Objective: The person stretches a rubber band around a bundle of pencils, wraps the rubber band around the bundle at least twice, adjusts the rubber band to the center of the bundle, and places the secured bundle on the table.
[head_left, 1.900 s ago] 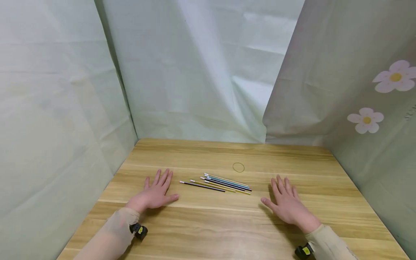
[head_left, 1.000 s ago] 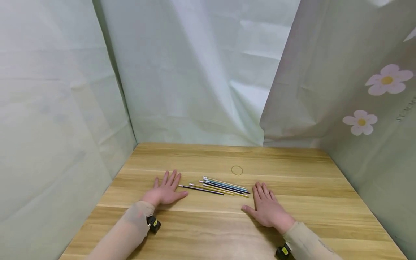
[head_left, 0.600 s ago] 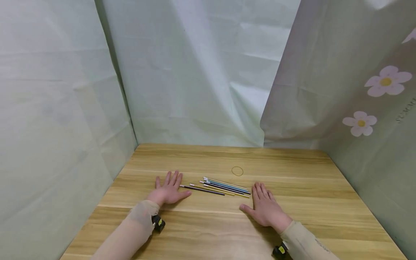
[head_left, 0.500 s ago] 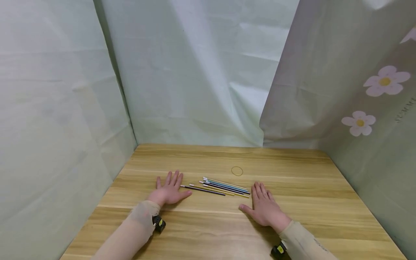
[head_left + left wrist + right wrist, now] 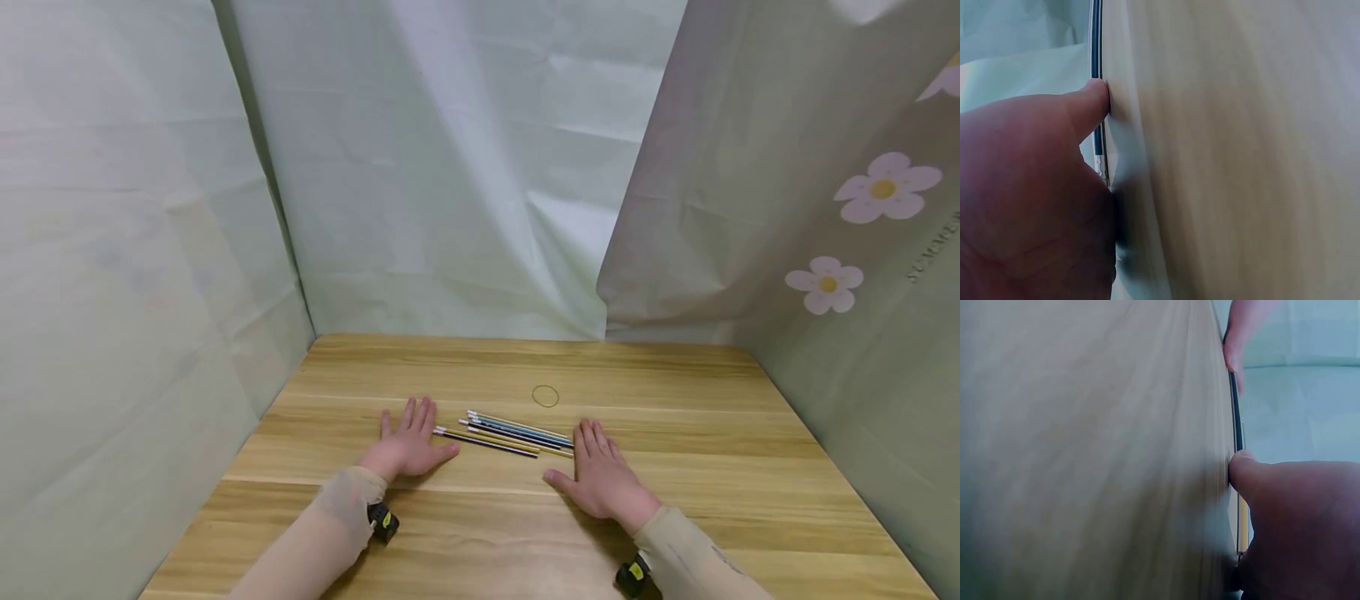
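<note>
Several pencils (image 5: pixel 517 432) in black, blue and yellow lie side by side on the wooden table, their white-eraser ends toward the left. My left hand (image 5: pixel 411 446) rests on the table with fingers straight; its index side touches the eraser end of the nearest black pencil (image 5: pixel 491 444). At the other ends, my right hand (image 5: pixel 603 475) lies with straight fingers against the pencil tips. In the left wrist view the thumb (image 5: pixel 1092 103) stands in front of the black pencil. The right wrist view shows the right thumb (image 5: pixel 1242 467) near a pencil, and the left hand beyond.
A thin yellow rubber band (image 5: pixel 545 396) lies behind the pencils on the table (image 5: pixel 480 533). Pale fabric walls (image 5: pixel 450 167) enclose the table at the back and sides, with printed flowers (image 5: pixel 825 285) on the right.
Both hands have moved inward toward the pencils, the right one mostly earlier. The nearest black pencil has slid right with the left hand, so its end lines up closer with the others.
</note>
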